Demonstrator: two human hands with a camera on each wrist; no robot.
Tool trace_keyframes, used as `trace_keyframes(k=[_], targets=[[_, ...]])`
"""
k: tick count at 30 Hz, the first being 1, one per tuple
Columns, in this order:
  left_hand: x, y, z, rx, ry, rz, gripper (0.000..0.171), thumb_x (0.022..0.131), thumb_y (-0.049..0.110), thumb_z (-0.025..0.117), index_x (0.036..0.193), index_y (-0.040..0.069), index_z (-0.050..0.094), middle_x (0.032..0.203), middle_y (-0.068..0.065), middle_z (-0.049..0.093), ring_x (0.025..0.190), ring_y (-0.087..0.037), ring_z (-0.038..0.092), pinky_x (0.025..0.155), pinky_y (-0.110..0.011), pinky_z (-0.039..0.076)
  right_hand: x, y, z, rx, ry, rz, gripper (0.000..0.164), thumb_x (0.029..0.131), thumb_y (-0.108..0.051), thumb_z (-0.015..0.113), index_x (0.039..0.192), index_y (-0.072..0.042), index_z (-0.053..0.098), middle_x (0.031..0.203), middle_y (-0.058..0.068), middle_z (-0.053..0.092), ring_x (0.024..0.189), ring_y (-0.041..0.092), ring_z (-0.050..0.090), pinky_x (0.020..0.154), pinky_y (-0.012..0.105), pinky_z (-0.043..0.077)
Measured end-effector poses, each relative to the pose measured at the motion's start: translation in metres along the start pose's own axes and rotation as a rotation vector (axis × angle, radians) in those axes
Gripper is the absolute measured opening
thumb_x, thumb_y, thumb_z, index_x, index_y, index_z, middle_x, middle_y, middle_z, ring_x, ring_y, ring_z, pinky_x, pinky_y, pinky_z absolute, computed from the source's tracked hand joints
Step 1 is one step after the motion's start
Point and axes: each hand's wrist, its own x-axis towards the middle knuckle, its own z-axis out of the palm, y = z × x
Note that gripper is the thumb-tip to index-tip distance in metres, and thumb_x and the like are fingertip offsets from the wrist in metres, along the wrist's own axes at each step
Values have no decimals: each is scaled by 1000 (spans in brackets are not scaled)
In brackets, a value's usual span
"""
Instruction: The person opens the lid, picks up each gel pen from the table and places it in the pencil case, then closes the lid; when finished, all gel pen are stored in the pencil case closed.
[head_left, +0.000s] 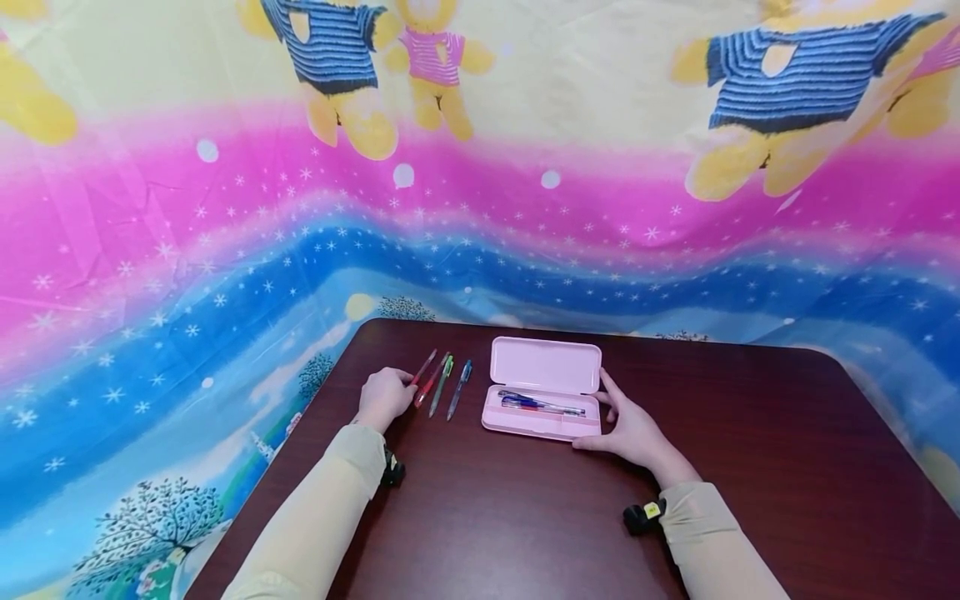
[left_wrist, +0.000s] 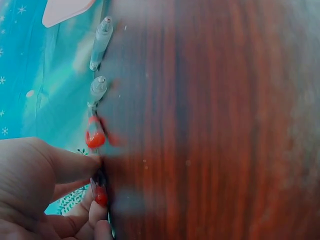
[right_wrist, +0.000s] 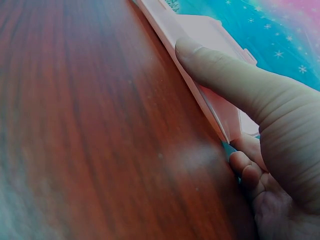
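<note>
At the left of the table, my left hand (head_left: 386,395) pinches the lower end of the leftmost red pen (head_left: 425,364) between thumb and fingers. In the left wrist view, that pen's red end (left_wrist: 100,196) shows between the fingertips, low over the wood. Beside it lie another red pen (head_left: 430,385), a green pen (head_left: 442,387) and a blue pen (head_left: 459,390). My right hand (head_left: 636,429) grips the right end of an open pink pencil case (head_left: 517,426), its thumb along the front wall (right_wrist: 200,95). Several pens (head_left: 543,407) lie inside the case.
The pencil case's lid (head_left: 546,365) stands raised at the back. Under everything is a dark brown wooden table (head_left: 480,517), with rounded far corners. A colourful curtain printed with bears and snowflakes (head_left: 480,208) hangs behind and to the left of the table.
</note>
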Motion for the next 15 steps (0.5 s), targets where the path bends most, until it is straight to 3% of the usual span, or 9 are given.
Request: trace_keyframes(k=[4, 10, 15], targets=[[-1, 2, -1, -19, 36, 8, 28, 106, 28, 71, 128, 16, 84, 125, -9, 82, 108, -32, 73, 100, -53, 59, 0, -1, 1, 5, 1, -4, 148, 72, -57, 102, 180, -24, 7, 158, 16, 64, 99, 19, 52, 74, 28, 43], [-6, 19, -5, -109, 79, 82, 28, 106, 30, 72, 129, 19, 83, 107, -2, 85, 85, -23, 74, 84, -47, 59, 1, 0, 0, 8, 5, 1, 148, 70, -57, 102, 180, -26, 7, 158, 15, 65, 99, 21, 52, 74, 29, 43], [-12, 36, -8, -163, 105, 157, 25, 105, 32, 75, 126, 24, 85, 105, 3, 85, 90, -20, 72, 80, -42, 56, 1, 1, -1, 2, -1, 5, 149, 70, -57, 102, 180, -25, 7, 158, 14, 65, 100, 22, 52, 75, 30, 43]])
